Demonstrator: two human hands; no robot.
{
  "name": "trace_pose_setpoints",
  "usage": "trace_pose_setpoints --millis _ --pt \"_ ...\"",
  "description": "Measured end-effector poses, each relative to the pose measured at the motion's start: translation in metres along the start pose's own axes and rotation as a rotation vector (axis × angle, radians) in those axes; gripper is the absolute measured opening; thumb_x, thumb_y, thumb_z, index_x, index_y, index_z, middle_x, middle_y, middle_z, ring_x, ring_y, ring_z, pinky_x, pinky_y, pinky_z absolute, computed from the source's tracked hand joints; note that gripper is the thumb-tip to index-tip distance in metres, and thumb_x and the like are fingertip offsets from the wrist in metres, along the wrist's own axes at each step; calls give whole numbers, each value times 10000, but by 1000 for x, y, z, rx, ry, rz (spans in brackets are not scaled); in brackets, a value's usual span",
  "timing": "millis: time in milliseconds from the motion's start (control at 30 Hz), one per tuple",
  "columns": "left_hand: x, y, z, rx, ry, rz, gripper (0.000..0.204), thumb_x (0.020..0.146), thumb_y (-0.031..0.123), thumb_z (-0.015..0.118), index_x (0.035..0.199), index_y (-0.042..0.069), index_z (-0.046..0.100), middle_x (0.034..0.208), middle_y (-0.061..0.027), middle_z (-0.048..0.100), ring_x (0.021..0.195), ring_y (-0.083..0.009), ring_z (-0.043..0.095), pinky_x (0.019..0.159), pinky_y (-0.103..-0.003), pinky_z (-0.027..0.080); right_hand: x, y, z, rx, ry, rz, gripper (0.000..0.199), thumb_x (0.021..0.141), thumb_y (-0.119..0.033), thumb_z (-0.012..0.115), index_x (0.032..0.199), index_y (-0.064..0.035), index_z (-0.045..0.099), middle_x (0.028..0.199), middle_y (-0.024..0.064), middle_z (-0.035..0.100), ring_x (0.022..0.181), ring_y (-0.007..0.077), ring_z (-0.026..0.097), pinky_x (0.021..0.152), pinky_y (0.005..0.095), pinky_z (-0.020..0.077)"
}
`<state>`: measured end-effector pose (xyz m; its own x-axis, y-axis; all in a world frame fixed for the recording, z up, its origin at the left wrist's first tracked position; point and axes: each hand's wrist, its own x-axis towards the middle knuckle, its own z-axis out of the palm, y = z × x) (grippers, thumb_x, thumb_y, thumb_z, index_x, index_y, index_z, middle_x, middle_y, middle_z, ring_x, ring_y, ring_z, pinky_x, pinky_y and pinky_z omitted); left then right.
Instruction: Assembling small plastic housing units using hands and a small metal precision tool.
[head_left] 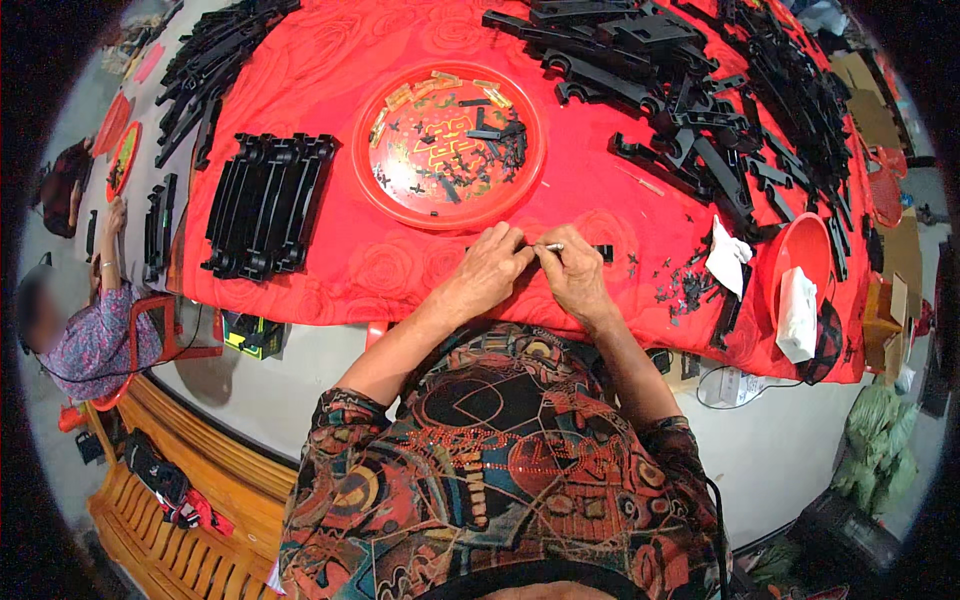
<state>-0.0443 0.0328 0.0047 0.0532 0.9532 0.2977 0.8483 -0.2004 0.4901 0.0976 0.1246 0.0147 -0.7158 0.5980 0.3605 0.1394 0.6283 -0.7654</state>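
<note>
Close together at the near side of the red-covered table, my left hand and my right hand meet at the fingertips. A short silvery rod is pinched between the thumb and fingers of my right hand. My left fingers are closed on a small black plastic part, mostly hidden by the hands. Beside my right knuckles the end of a black plastic piece shows; whether it is the same part I cannot tell. Just beyond my hands stands a round red-rimmed tray with small black pieces and yellowish strips in it.
Stacked black plastic bars lie left of the tray. A heap of black parts covers the far right. Nearer are tiny black pieces, a white tissue and a red basin. Another person sits at the left.
</note>
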Motion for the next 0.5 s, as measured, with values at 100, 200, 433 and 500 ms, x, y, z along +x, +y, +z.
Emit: trace_pose_setpoints --millis 100,200,433,500 --pt "-2 0 3 46 1 -12 291 681 2 592 972 3 603 915 -127 524 881 -299 496 772 -400 426 1 -2 -1 18 25 15 38 797 5 581 812 12 547 764 150 544 718 324 555 651 380 464" --pt "-8 -2 5 120 65 36 279 692 16 596 971 14 594 944 -126 541 874 -297 522 768 -396 434 -2 4 -1 47 68 31 40 800 1 588 824 15 559 759 143 556 690 288 575 603 355 464" --pt "-29 -5 -12 39 299 -127 445 604 73 757 991 1 548 985 -142 570 903 -314 551 769 -402 427 -8 8 -7 463 143 418 34 848 -34 587 845 0 592 730 50 583 609 85 557 545 253 461" --pt "-32 -10 -8 34 310 -135 445 607 79 756 994 2 550 978 -138 571 902 -311 549 766 -400 425 -6 7 -5 379 133 349 33 842 -31 592 849 1 591 731 63 585 608 103 565 550 259 462"
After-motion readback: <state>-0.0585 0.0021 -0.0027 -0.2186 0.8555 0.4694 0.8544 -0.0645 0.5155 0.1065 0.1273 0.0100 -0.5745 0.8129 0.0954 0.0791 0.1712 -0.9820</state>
